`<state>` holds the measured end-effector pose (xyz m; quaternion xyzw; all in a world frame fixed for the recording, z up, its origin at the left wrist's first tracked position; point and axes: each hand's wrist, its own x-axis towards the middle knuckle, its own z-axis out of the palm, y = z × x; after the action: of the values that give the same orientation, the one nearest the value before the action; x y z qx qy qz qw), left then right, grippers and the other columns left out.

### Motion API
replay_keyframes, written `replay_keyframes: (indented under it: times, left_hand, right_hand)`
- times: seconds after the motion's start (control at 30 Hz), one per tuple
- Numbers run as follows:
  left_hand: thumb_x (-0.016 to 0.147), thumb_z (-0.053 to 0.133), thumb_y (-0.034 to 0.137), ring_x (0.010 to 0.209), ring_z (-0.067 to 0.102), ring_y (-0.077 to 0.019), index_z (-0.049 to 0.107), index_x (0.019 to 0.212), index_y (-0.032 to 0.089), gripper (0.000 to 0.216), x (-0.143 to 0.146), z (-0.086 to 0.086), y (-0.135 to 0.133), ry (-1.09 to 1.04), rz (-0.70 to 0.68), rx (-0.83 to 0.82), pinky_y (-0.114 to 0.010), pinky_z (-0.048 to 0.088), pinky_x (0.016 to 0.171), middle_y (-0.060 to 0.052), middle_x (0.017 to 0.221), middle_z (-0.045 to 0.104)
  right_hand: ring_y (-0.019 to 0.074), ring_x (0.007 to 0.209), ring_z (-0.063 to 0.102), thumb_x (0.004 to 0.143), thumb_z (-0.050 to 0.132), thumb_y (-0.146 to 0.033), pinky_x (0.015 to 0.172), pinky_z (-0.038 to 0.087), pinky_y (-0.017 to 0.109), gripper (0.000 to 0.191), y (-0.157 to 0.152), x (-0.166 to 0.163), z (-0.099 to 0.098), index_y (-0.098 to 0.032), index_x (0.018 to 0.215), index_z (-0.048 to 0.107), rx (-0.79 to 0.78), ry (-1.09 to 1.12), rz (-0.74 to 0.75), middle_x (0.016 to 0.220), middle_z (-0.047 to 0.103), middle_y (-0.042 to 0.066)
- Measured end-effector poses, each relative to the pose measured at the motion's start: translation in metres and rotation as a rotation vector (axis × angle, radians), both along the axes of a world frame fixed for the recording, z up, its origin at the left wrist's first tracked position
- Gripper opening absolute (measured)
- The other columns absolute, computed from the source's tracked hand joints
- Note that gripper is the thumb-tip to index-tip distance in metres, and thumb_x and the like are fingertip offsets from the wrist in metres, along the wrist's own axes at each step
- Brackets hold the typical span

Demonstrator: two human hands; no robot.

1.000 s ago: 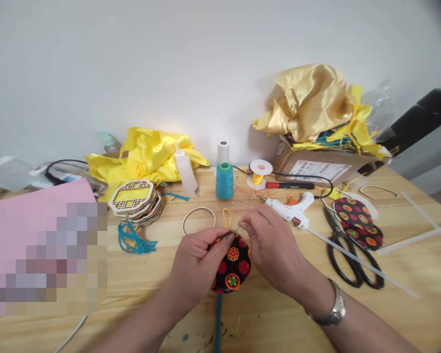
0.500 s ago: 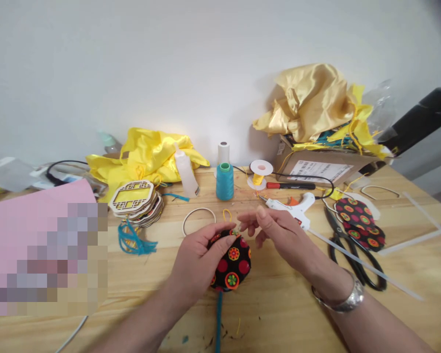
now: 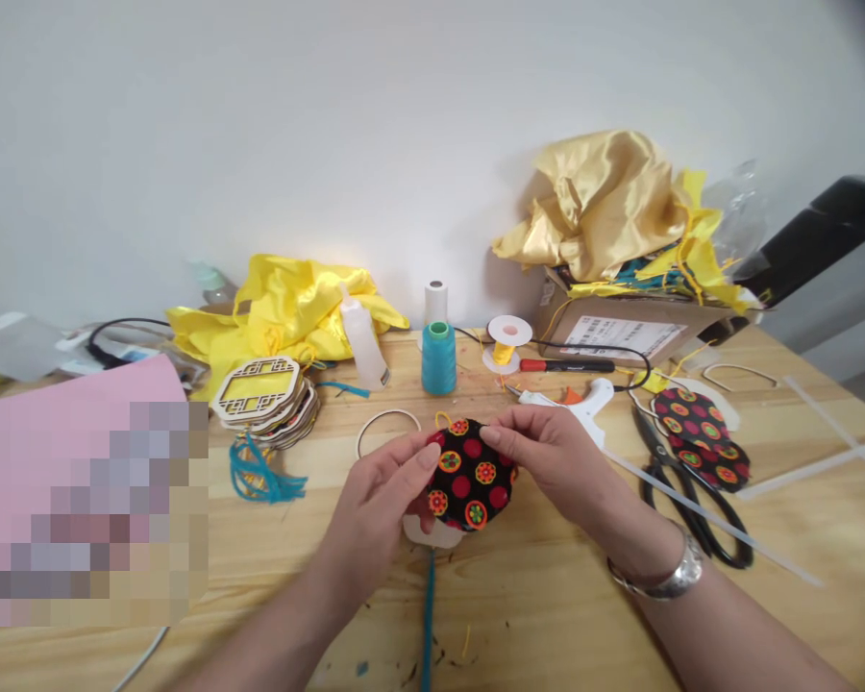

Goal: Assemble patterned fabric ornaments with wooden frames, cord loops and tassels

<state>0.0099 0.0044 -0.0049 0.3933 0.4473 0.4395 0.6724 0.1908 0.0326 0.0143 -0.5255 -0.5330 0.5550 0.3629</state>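
Both my hands hold a round black fabric piece (image 3: 470, 474) printed with red and orange flowers, lifted a little off the wooden table (image 3: 548, 596). My left hand (image 3: 385, 505) pinches its left edge with thumb on top. My right hand (image 3: 552, 457) grips its upper right edge. A small yellow cord loop (image 3: 443, 419) sticks up from the piece's top. A white backing shape (image 3: 432, 531) shows below it, and a teal cord (image 3: 428, 615) trails down towards me.
A white glue gun (image 3: 591, 399), black scissors (image 3: 681, 505) and more flowered pieces (image 3: 699, 437) lie to the right. A teal thread spool (image 3: 439, 357), glue bottle (image 3: 364, 336), wooden lattice frames (image 3: 263, 394), a wire ring (image 3: 385, 428) and yellow fabric (image 3: 288, 303) sit behind.
My right hand let go of the yellow loop, opened briefly, then closed on the fabric piece. Both hands raised and tilted the piece, showing a white backing beneath.
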Motion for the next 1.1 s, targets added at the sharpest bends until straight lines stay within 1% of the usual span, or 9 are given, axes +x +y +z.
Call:
replay_keyframes:
  times: [0.1, 0.2, 0.27, 0.37, 0.43, 0.53, 0.73, 0.97, 1.1]
  left_hand:
    - [0.077, 0.067, 0.038, 0.053, 0.059, -0.0122, 0.070, 0.084, 0.016, 0.024, 0.000, -0.002, 0.001, 0.075, -0.056, -0.072, -0.022, 0.048, 0.050, 0.001, 0.059, 0.063]
    - [0.075, 0.068, 0.038, 0.052, 0.059, -0.0125, 0.068, 0.075, 0.015, 0.023, 0.002, 0.000, 0.001, 0.152, -0.051, -0.089, -0.023, 0.048, 0.050, 0.001, 0.057, 0.063]
    - [0.075, 0.068, 0.038, 0.053, 0.059, -0.0130, 0.068, 0.073, 0.015, 0.023, 0.003, 0.002, 0.002, 0.183, -0.044, -0.071, -0.023, 0.048, 0.051, 0.001, 0.057, 0.063]
    - [0.075, 0.068, 0.038, 0.052, 0.058, -0.0120, 0.069, 0.075, 0.015, 0.023, 0.004, 0.004, 0.002, 0.195, -0.043, -0.046, -0.022, 0.046, 0.049, 0.001, 0.059, 0.064]
    - [0.074, 0.069, 0.038, 0.048, 0.055, -0.0095, 0.069, 0.077, 0.015, 0.024, 0.004, 0.005, 0.002, 0.194, -0.041, -0.039, -0.019, 0.043, 0.045, 0.001, 0.059, 0.064]
    - [0.074, 0.069, 0.038, 0.045, 0.055, -0.0085, 0.068, 0.076, 0.014, 0.025, 0.005, 0.007, 0.002, 0.207, -0.083, -0.061, -0.018, 0.040, 0.044, -0.001, 0.057, 0.067]
    - [0.077, 0.065, 0.035, 0.043, 0.054, -0.0080, 0.066, 0.069, 0.013, 0.023, 0.006, 0.012, 0.002, 0.279, -0.139, -0.060, -0.017, 0.040, 0.044, -0.002, 0.050, 0.067]
    - [0.076, 0.065, 0.036, 0.039, 0.054, -0.0083, 0.058, 0.058, 0.016, 0.027, 0.007, 0.014, -0.001, 0.311, -0.151, -0.032, -0.017, 0.039, 0.041, -0.002, 0.049, 0.067]
    - [0.076, 0.064, 0.035, 0.039, 0.053, -0.0085, 0.059, 0.058, 0.016, 0.027, 0.005, 0.012, -0.001, 0.318, -0.150, -0.003, -0.018, 0.039, 0.041, -0.002, 0.051, 0.067]
  right_hand:
    - [0.0094, 0.055, 0.047, 0.075, 0.063, -0.042, 0.052, 0.036, 0.022, 0.028, 0.000, 0.002, -0.001, -0.014, 0.069, 0.065, -0.008, 0.046, -0.001, 0.061, 0.059, -0.001]
    - [0.0081, 0.051, 0.044, 0.080, 0.056, -0.052, 0.049, 0.033, 0.022, 0.042, -0.001, 0.003, -0.001, -0.015, 0.062, 0.063, 0.010, 0.122, 0.064, 0.055, 0.056, -0.002]
    - [0.0087, 0.052, 0.047, 0.077, 0.060, -0.054, 0.050, 0.036, 0.022, 0.042, -0.002, 0.002, -0.001, -0.014, 0.064, 0.064, -0.047, 0.170, 0.131, 0.058, 0.060, 0.000]
    - [0.0108, 0.058, 0.057, 0.065, 0.074, -0.045, 0.055, 0.043, 0.022, 0.033, -0.003, 0.001, 0.001, -0.014, 0.077, 0.069, -0.178, 0.202, 0.175, 0.070, 0.068, 0.002]
    - [0.0097, 0.055, 0.057, 0.065, 0.075, -0.041, 0.052, 0.043, 0.021, 0.029, -0.004, -0.001, 0.001, -0.014, 0.075, 0.069, -0.192, 0.175, 0.126, 0.066, 0.068, 0.001]
    - [0.0084, 0.048, 0.053, 0.066, 0.074, -0.040, 0.045, 0.040, 0.020, 0.027, -0.003, -0.001, 0.000, -0.014, 0.068, 0.068, -0.143, 0.139, 0.046, 0.058, 0.065, 0.000]
    - [0.0102, 0.055, 0.057, 0.069, 0.072, -0.042, 0.050, 0.042, 0.021, 0.029, -0.001, 0.000, 0.000, -0.015, 0.081, 0.072, -0.093, 0.172, 0.033, 0.069, 0.070, 0.003]
    - [0.0088, 0.050, 0.047, 0.070, 0.067, -0.036, 0.046, 0.036, 0.021, 0.021, -0.001, -0.003, 0.000, -0.016, 0.062, 0.068, 0.027, -0.006, -0.145, 0.056, 0.061, -0.002]
    - [0.0100, 0.050, 0.046, 0.070, 0.066, -0.038, 0.045, 0.035, 0.022, 0.022, 0.001, -0.003, -0.001, -0.017, 0.062, 0.067, 0.056, -0.063, -0.168, 0.056, 0.060, -0.002]
